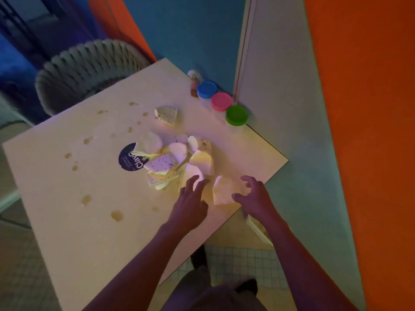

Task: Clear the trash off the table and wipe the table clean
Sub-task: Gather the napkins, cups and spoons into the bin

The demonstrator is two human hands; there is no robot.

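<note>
Trash (173, 160) sits heaped at the middle of the white table (67, 198), a scatter of torn paper scraps, some dotted, some plain, its long axis running from ten o'clock down to four o'clock. One dotted scrap (166, 113) lies apart at twelve o'clock of the heap. A dark round label (129, 160) pokes out at nine o'clock, half buried under the scraps, its lettering upside down and only partly readable. Left hand (190, 199) hovers at the heap's six o'clock edge, fingers spread and relaxed, gripping nothing. Right hand (253, 196) is at four o'clock, fingers loosely curved around a plain scrap (222, 191), thumb touching it; whether it truly grips is hard to tell. Brownish spill spots (116, 215) dot the table from eleven round to seven o'clock. Three tubs with blue (207, 89), pink (221, 101) and green (237, 115) lids line the far edge at one o'clock, against a blue wall. A wicker chair (89, 68) stands at eleven o'clock; dim light, tiled floor below.
</note>
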